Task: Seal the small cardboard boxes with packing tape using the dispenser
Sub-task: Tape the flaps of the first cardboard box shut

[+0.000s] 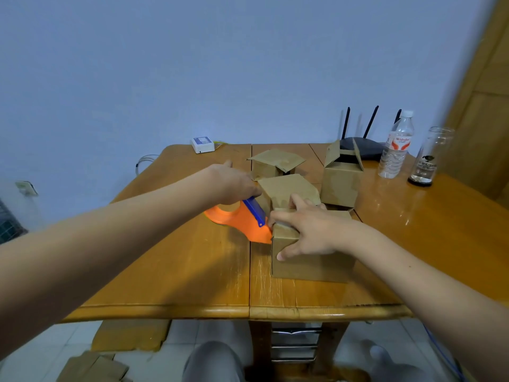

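Note:
A small closed cardboard box (311,263) stands near the middle of the wooden table (170,268). My right hand (305,232) lies over its top, thumb down the front face and fingers curled over the far edge. My left hand (234,183) grips the orange tape dispenser (242,220) by its blue handle; the dispenser's nose touches the box's upper left edge. Behind stand three more boxes with open flaps: one just behind my hands (289,188), one further back (275,161) and a taller one (341,177) to the right.
At the back right are a black router (358,146), a plastic water bottle (396,146) and a glass jar (429,158). A white device (203,144) sits at the table's far edge. Flat cardboard (93,368) lies on the floor at lower left.

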`<state>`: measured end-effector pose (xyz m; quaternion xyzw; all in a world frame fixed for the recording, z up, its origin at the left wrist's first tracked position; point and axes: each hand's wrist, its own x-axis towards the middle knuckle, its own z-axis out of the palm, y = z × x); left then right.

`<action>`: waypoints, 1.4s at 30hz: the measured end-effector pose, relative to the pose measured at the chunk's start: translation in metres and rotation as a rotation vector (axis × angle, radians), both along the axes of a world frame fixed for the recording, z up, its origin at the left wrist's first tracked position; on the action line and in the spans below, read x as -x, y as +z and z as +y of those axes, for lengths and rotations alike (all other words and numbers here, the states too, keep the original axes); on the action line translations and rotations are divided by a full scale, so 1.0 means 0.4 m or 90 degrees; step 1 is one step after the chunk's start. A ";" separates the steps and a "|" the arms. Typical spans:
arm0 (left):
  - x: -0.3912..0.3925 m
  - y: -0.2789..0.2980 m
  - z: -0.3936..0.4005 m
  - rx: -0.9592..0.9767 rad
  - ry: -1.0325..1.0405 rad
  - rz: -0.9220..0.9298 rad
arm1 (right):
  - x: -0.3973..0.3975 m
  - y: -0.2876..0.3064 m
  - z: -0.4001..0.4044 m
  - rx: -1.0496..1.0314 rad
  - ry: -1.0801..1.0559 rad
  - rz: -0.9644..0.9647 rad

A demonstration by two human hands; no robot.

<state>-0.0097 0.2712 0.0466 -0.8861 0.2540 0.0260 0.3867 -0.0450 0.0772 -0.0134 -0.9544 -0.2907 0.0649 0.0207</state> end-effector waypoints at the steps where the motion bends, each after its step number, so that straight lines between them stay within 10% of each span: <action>1: 0.000 0.004 -0.006 -0.005 0.003 0.004 | 0.001 -0.001 0.000 0.000 0.000 0.000; 22: -0.043 0.001 -0.084 -0.219 -0.013 -0.016 | 0.001 0.015 0.010 0.024 -0.029 0.022; 32: -0.035 0.047 -0.012 0.004 0.416 0.164 | -0.013 0.052 0.046 0.094 -0.018 0.099; 42: -0.025 -0.142 0.233 0.425 0.509 0.195 | -0.007 0.043 0.060 0.078 -0.035 0.104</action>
